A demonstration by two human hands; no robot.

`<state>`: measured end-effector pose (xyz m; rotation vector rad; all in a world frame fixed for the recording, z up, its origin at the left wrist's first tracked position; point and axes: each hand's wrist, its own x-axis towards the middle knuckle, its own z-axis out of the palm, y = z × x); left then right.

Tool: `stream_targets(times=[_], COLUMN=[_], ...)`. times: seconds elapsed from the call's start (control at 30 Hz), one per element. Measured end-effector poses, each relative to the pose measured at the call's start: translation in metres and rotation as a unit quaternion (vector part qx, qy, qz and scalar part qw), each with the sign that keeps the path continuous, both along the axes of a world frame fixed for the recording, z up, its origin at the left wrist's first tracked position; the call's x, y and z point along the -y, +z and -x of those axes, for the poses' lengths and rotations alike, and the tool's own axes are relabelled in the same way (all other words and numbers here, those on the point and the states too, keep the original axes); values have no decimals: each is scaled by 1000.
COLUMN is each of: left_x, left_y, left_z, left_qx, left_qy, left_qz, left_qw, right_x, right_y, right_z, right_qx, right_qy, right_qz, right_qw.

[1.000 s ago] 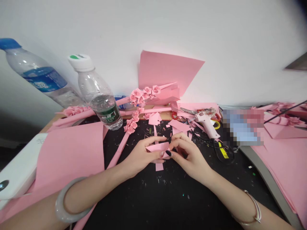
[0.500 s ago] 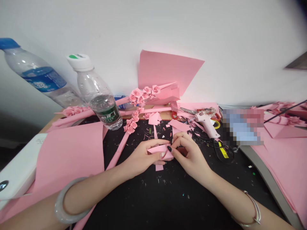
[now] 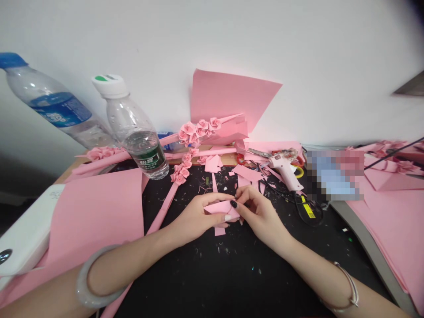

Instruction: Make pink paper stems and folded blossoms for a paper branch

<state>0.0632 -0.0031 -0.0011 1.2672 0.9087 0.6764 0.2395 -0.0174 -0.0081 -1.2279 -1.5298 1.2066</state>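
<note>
Between my hands, just above the black tabletop, is a small folded piece of pink paper. My left hand grips it from the left, thumb along the near side and fingers behind. At its right end my right hand pinches the paper between thumb and bent fingers. Part of the folds is hidden by the fingers. Beneath my hands a narrow pink paper strip shows on the table. Close by on the left lies a pink rolled paper stem topped with folded paper roses.
A water bottle and a blue-capped bottle stand at the left. Pink sheets partly cover a white device. Behind my right hand are a glue gun with its cable and paper scraps. More pink sheets lie right.
My left thumb has shifted slightly to the right along the paper. My right fingers have moved slightly at the paper's right end. Everything else stays put.
</note>
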Motion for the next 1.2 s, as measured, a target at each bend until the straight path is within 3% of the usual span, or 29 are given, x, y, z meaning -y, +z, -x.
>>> stream_targets(times=[0.2, 0.4, 0.67, 0.83, 1.2], left_x=[0, 0, 0, 0, 0], left_y=[0, -3, -2, -3, -4], left_z=[0, 0, 2, 2, 2], left_qx=[7, 51, 50, 65, 75], left_qy=[-4, 1, 11, 3, 5], left_qz=[11, 63, 89, 111, 111], left_qw=[1000, 997, 995, 992, 991], right_x=[-3, -2, -2, 0, 2], right_y=[1, 2, 13, 11, 12], right_z=[2, 0, -3, -3, -2], right_qx=[-71, -52, 156, 165, 173], right_qy=[1, 4, 97, 111, 108], right_qz=[81, 116, -5, 16, -10], right_qw=[994, 992, 983, 980, 979])
